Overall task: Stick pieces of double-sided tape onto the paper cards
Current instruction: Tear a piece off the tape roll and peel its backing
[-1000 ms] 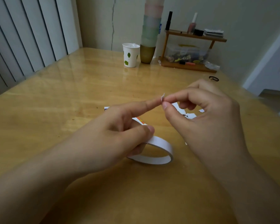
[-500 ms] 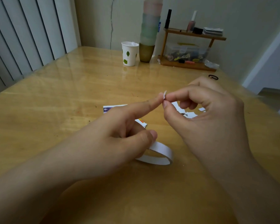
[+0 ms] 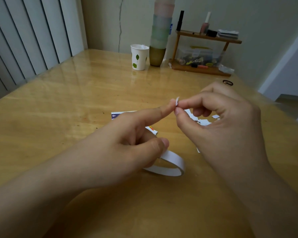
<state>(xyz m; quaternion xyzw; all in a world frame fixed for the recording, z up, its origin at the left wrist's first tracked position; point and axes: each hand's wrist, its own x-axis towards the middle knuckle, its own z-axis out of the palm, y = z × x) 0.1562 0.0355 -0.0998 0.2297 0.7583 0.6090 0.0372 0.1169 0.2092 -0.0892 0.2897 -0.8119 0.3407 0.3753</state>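
My right hand (image 3: 213,127) pinches a tiny white piece of double-sided tape (image 3: 177,101) between thumb and forefinger, a little above the table. My left hand (image 3: 127,145) points its forefinger at that piece, and the fingertip touches it. Its thumb and other fingers curl round the white tape roll (image 3: 172,166), which rests on the table. A paper card (image 3: 116,115) with purple print lies flat behind my left hand, mostly hidden by it. Small white paper pieces (image 3: 203,122) lie under my right hand.
A white paper cup (image 3: 139,57) with green leaves and a tall stack of coloured cups (image 3: 159,40) stand at the table's far side. A small wooden shelf (image 3: 205,69) with clutter is at the far right, and a black hair tie (image 3: 227,82) lies near it.
Both hands keep the same poses. The pinched tape piece and the fingertips around it have shifted very slightly to the right.
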